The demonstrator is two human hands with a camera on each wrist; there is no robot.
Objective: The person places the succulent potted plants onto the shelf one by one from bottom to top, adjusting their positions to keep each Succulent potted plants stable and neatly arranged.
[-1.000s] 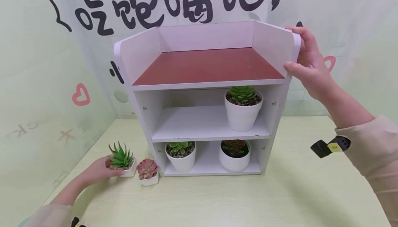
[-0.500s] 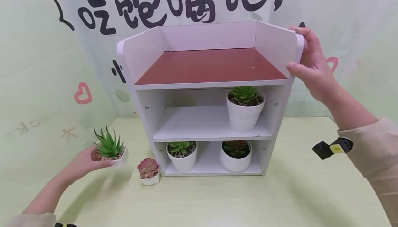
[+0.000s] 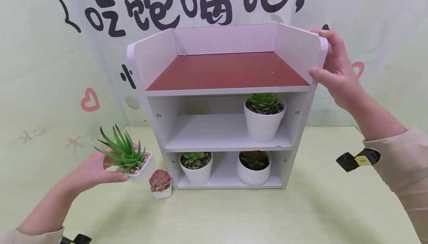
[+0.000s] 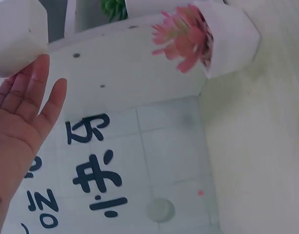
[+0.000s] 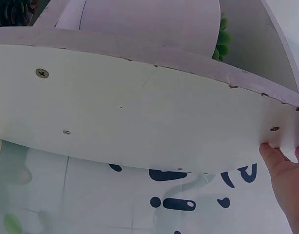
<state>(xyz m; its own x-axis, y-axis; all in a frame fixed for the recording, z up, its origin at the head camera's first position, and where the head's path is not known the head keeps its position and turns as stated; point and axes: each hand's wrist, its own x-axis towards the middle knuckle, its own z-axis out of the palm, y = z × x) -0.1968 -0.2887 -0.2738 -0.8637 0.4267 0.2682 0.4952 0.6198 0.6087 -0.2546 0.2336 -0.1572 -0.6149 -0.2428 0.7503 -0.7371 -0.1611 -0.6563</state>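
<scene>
My left hand (image 3: pixel 88 171) holds a spiky green potted succulent (image 3: pixel 125 155) by its small white pot, raised over the table at the left. In the left wrist view that white pot (image 4: pixel 17 36) sits at the fingertips, its plant out of sight. Just right of it, a pink succulent (image 3: pixel 159 181) in a white pot stands on the table against the shelf's left foot. At the upper right, my right hand (image 3: pixel 336 71) grips the raised side panel of the white shelf unit (image 3: pixel 214 149), thumb in front. The right wrist view shows fingers (image 5: pixel 272 155) on the outer side panel (image 5: pixel 139 107).
A green succulent in a white pot (image 3: pixel 262 125) stands at the right of the middle shelf. Below are two more potted succulents, a green one (image 3: pixel 197 171) left and a reddish one (image 3: pixel 253 173) right. The shelf's top board (image 3: pixel 227 71) is reddish brown. A printed curtain (image 3: pixel 67 69) hangs behind.
My left hand has lifted the spiky succulent off the table, first moving left, then back right and closer to the camera. The right hand keeps its place on the shelf unit.
</scene>
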